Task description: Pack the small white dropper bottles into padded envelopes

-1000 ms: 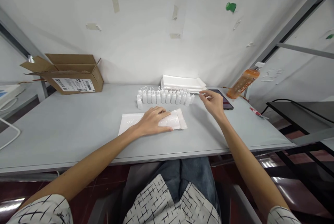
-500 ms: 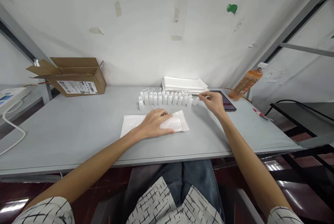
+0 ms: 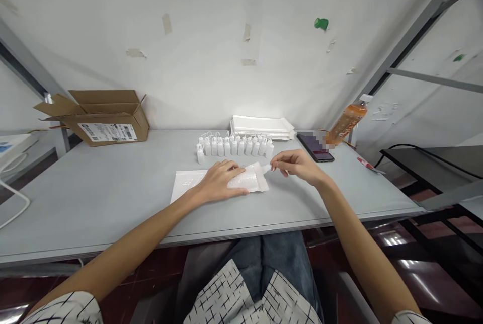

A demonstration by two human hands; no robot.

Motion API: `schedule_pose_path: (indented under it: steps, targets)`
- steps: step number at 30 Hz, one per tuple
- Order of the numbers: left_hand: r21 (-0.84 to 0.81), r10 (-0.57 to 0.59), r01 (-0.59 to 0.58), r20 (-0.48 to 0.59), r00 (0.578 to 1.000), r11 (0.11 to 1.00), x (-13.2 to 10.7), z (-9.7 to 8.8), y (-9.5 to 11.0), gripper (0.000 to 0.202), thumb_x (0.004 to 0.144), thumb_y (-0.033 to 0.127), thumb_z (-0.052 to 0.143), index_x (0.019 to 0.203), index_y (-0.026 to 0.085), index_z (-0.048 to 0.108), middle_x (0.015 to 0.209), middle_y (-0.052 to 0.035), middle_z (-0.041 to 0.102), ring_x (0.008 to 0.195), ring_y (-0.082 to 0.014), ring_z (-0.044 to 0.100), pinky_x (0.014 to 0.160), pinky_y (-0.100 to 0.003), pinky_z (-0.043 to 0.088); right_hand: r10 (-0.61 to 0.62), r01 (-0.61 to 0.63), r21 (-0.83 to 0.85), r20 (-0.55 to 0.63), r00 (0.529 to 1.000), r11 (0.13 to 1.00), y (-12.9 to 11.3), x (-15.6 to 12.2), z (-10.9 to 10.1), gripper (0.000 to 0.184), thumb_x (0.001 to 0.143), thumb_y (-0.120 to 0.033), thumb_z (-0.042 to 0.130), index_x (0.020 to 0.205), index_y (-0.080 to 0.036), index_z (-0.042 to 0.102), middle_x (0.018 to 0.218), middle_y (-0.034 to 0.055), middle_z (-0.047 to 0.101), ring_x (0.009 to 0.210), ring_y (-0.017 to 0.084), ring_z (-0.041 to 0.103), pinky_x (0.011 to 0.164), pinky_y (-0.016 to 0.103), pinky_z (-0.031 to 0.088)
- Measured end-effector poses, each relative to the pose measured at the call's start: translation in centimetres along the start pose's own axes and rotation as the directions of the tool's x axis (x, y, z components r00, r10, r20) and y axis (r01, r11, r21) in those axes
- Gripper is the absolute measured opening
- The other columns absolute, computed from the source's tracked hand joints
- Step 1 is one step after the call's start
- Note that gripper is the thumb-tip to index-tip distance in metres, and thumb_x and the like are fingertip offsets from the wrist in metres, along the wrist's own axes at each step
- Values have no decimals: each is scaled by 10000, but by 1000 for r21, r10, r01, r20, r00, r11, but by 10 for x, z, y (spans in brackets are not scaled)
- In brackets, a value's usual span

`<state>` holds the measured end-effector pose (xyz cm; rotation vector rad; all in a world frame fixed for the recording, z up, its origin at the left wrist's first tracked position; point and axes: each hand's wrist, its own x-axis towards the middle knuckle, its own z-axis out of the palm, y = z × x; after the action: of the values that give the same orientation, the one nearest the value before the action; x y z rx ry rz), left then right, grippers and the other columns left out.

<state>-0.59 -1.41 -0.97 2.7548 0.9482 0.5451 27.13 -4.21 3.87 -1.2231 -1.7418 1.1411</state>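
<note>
A white padded bubble mailer lies flat on the grey table, its mouth facing right. My left hand spans it, fingers along the far edge and thumb along the near one, gripping it. Between thumb and fingertips, my right hand pinches a small white squeeze bottle, tilted, with its end at the mailer's mouth. Whether the tip is inside I cannot tell. Behind the mailer, several more white squeeze bottles with looped cap straps stand upright in rows.
A stack of white mailers lies against the wall. To its right are a phone and an orange drink bottle. An opened cardboard box stands at the back left. The table's front edge runs before my lap.
My right hand has brought the small bottle from beside the rows leftward and nearer, to the mailer's mouth. My left hand keeps its hold. The view has shifted slightly.
</note>
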Motion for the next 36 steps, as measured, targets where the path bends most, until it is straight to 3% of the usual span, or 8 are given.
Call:
schedule_pose_path:
  steps: [4,8,12,17,21,25,30,36]
  targets:
    - [-4,-9,9,20,1000,1000,0,-2,2,590,829,588,644,1263,190,616,1158,-100,627,1036,-257,574,914,-403,439,57,-56,-14,117,991,998,16,9,18,285,775,-396,701,891,-141,755,789,67,722,497,86,497,491,250,408]
    - [-10,3,-3,17,1000,1000,-1,-2,1,596,822,607,638,1255,199,619,1155,-97,627,1020,-254,580,914,-410,436,88,-88,-2,97,991,996,25,17,28,328,743,-396,718,914,-118,745,813,81,736,424,85,488,417,257,403]
    - [-20,6,-6,5,1000,1000,-1,-1,1,598,830,615,623,1254,193,621,1149,-96,628,1013,-252,581,897,-401,440,73,-73,5,87,994,997,25,16,24,303,753,-392,720,900,-128,742,830,84,744,432,86,511,436,254,420]
    - [-16,18,-18,-4,1000,1000,-1,1,-1,610,831,626,615,1260,193,617,1145,-95,628,1014,-251,582,906,-405,435,107,-104,57,-50,993,993,22,10,31,333,712,-426,762,865,-138,698,768,70,740,363,74,482,401,240,380]
    - [-6,9,-9,-8,1000,1000,0,2,-1,600,832,627,613,1249,196,625,1146,-93,629,1015,-253,581,920,-412,432,114,-115,77,14,993,990,24,9,49,307,700,-403,761,807,-125,685,603,16,665,358,79,478,384,222,369]
    - [3,10,-10,-18,1000,1000,0,0,-1,598,827,619,624,1246,193,628,1148,-98,633,1021,-258,580,920,-413,436,87,-88,53,12,996,995,25,10,62,237,727,-346,697,795,-119,708,584,-1,639,365,59,418,347,200,324]
    - [6,9,-9,-22,1000,1000,0,-2,0,572,836,602,619,1234,192,635,1145,-101,636,1016,-263,581,907,-417,445,84,-84,24,-23,996,996,25,8,69,170,729,-267,624,791,-133,709,582,-15,622,359,47,358,307,183,223]
    - [4,20,-20,-31,999,1000,-1,-3,1,544,858,595,592,1222,194,642,1125,-103,637,1003,-267,581,889,-422,451,127,-128,37,35,991,991,21,6,69,158,699,-245,628,751,-130,723,534,-36,567,364,39,324,324,188,218]
